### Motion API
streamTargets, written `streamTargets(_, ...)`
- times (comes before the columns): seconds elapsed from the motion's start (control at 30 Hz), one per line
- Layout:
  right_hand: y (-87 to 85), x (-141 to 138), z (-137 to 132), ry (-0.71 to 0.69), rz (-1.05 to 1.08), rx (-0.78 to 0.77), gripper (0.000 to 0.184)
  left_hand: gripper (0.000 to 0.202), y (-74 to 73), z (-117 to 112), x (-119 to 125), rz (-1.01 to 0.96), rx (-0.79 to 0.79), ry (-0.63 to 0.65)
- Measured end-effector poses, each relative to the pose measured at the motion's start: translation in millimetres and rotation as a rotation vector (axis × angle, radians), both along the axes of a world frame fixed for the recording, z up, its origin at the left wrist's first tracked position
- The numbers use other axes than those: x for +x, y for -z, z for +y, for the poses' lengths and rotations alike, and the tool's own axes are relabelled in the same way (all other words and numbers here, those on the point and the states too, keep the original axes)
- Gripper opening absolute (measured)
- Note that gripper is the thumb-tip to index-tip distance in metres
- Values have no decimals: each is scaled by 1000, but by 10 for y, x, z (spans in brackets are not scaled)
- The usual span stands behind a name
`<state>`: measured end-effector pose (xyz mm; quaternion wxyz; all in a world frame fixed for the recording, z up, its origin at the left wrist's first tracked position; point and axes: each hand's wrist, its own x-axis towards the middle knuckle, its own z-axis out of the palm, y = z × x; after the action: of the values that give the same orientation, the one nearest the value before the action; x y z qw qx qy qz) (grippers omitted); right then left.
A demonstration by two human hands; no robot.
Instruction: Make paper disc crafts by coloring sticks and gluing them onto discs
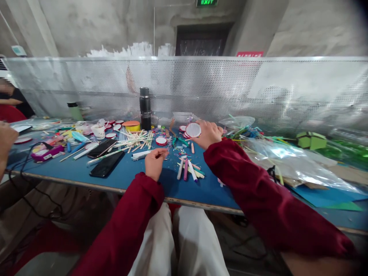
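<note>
My right hand (210, 134) reaches to the back of the blue table. Its fingers are around the edge of a white disc with a red rim (193, 130), which is tilted up towards me. Similar discs lie just behind it, partly hidden. My left hand (155, 163) is above the table's front half, thumb and fingertips pinched together; whatever may be between them is too small to make out. Beyond it lies another red-rimmed white disc (161, 141). Between my hands is a small pile of markers (186, 170). More white markers (140, 155) lie left of my left hand.
A black thermos (145, 109) stands by the perforated metal screen (109, 84). Wooden sticks (140, 140), a yellow ribbon roll (132, 126) and a black phone (107, 164) lie on the left. Plastic bags (281, 153) cover the right side. Another person's hand (7, 136) shows far left.
</note>
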<state>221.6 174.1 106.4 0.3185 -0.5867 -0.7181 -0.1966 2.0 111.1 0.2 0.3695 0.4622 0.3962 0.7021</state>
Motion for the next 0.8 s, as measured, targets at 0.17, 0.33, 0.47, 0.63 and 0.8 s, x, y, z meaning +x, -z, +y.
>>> streamTargets(0.17, 102, 169, 515, 76, -37, -235, 70, 23, -19, -73, 25, 2, -46, 15)
streamTargets(0.33, 291, 199, 968, 225, -122, -418, 75, 22, -46, -152, 50, 104, -68, -23)
streamTargets(0.47, 427, 198, 1337, 229, -164, -468, 77, 20, -52, -196, 50, 130, -77, -11)
streamTargets(0.63, 549, 194, 1627, 246, -209, -495, 89, 26, -94, -263, 45, -41, -2, -113)
streamTargets(0.8, 618, 206, 1757, 208, -268, -547, 92, 31, -156, -329, 77, -153, 71, -247)
